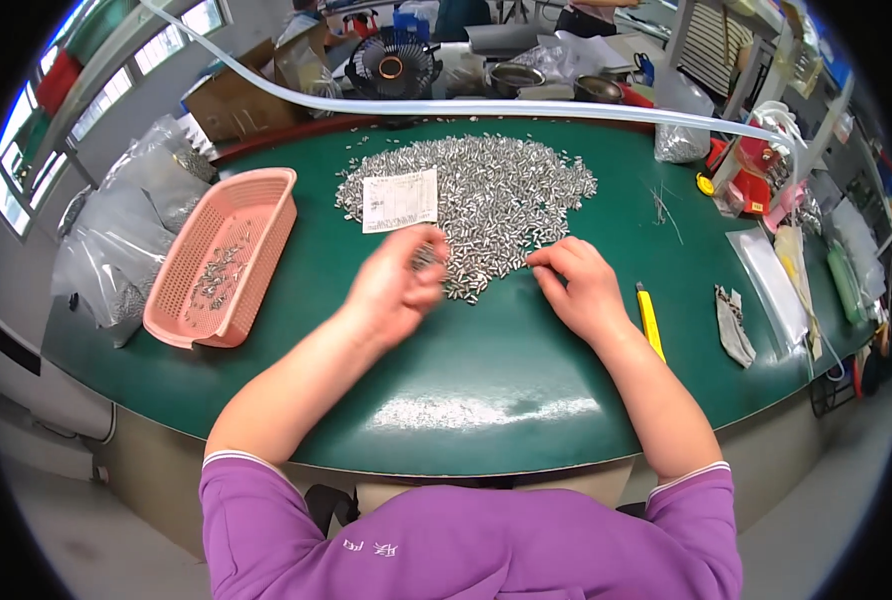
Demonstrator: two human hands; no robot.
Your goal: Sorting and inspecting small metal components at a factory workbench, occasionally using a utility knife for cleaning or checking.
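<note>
Spreading beyond and between the hands [394, 280] [581, 285] are small metal pieces [496, 190].

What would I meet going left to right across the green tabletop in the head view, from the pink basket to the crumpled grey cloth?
Pink perforated basket, pile of small metal pieces, yellow utility knife, crumpled grey cloth.
</note>
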